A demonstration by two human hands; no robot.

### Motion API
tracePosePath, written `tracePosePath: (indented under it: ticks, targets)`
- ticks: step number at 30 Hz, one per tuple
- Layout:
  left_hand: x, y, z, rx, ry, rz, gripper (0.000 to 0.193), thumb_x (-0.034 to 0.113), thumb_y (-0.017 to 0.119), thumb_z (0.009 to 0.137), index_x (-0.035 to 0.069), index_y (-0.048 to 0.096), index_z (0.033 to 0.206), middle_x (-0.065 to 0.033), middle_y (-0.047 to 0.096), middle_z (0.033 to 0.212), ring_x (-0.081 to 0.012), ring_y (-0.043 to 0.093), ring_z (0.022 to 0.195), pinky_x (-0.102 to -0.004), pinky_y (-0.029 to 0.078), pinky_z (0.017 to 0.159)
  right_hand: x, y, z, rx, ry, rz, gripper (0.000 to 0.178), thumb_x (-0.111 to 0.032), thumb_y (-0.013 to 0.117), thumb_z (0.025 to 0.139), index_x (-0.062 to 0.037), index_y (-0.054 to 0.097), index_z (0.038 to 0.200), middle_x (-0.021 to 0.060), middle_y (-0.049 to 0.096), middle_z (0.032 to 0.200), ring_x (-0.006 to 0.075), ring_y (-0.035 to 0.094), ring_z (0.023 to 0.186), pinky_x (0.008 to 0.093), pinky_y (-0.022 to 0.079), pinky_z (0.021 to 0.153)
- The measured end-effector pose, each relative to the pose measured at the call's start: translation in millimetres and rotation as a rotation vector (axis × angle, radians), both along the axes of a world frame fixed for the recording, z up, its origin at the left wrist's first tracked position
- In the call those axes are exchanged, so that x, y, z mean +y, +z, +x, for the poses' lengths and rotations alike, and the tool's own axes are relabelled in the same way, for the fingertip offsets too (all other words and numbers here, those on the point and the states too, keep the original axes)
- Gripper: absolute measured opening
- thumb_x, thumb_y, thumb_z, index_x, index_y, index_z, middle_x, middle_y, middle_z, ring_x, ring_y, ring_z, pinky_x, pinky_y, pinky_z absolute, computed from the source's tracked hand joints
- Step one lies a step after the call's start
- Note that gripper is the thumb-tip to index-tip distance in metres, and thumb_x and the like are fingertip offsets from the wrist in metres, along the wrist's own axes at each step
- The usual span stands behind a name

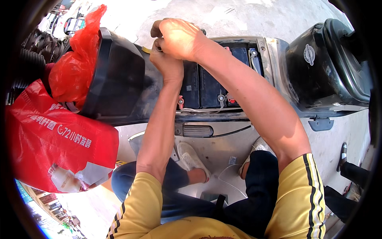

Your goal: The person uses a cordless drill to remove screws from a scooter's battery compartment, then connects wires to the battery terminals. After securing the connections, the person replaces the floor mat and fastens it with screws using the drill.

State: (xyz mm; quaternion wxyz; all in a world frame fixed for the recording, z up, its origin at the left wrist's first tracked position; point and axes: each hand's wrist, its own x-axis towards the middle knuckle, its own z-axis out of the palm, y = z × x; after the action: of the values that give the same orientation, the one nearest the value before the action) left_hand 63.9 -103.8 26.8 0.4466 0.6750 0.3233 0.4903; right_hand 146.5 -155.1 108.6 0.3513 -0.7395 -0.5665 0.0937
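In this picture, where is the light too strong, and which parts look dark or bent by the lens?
Head view: the concrete ground at the top is almost washed out, and sunlight brightens the right hand; head view: the batteries look dark, while the glossy black box shows reflections; head view: outer edges bend, with black corners.

At left are a crumpled red bag (73,75) and a larger red sack (85,127); at right, a black case (318,77).

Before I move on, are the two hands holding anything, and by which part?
It cannot be told: the left hand and right hand are curled close together near the black batteries, and they hide whatever may be between them.
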Motion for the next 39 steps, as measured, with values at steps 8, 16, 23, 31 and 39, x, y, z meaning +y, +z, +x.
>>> tracePosePath:
  ticks: [8,16,23,31,39]
  targets:
    - [38,2,-22,-0.162,-0.461,-0.416,0.023,0.023,0.063,0.106,0.003,0.058,0.095,0.0007,0.052,0.068,-0.0114,0.052,0.056,-0.0348,0.046,0.049,1,-22,11,0.354,0.031,0.125,0.03,-0.027,0.062,0.101,-0.003,0.077,0.109,0.0186,0.077,0.101,0.039,0.074,0.103,0.0473,0.059,0.091]
    - [-7,1,-9,-0.082,-0.059,-0.133,0.032,0.027,0.067,0.107,0.005,0.046,0.116,-0.0073,0.057,0.095,-0.0101,0.054,0.074,-0.0291,0.045,0.057,-24,-63,13,0.09,0.007,0.291,0.042,-0.034,0.048,0.112,-0.0004,0.072,0.101,0.0214,0.071,0.09,0.0454,0.07,0.082,0.0527,0.058,0.071]
    - [27,14,-12,-0.268,-0.495,-0.535,0.045,0.036,0.041,0.107,0.014,0.033,0.07,-0.0003,0.034,0.055,-0.0111,0.031,0.053,-0.0316,0.022,0.048,-43,-93,13,0.069,0.052,0.134,0.045,-0.034,0.047,0.111,0.0006,0.073,0.098,0.0207,0.075,0.101,0.044,0.07,0.096,0.0516,0.055,0.087]
    - [-17,37,0,-0.224,0.006,-0.194,0.048,0.037,0.052,0.113,0.008,0.045,0.075,-0.0033,0.049,0.065,-0.0127,0.042,0.049,-0.03,0.036,0.043,-40,-103,16,-0.001,0.043,0.096,0.029,-0.028,0.059,0.096,-0.0058,0.078,0.1,0.0196,0.077,0.105,0.0421,0.072,0.103,0.0518,0.057,0.093]
    - [40,29,-21,-0.281,-0.639,-0.453,0.036,0.022,0.055,0.103,0.014,0.037,0.073,0.0016,0.031,0.056,-0.0118,0.029,0.052,-0.0323,0.023,0.05,-39,-100,17,-0.056,0.081,-0.023,0.029,-0.024,0.057,0.096,-0.0112,0.077,0.112,0.0176,0.078,0.111,0.0402,0.073,0.105,0.0532,0.059,0.09]
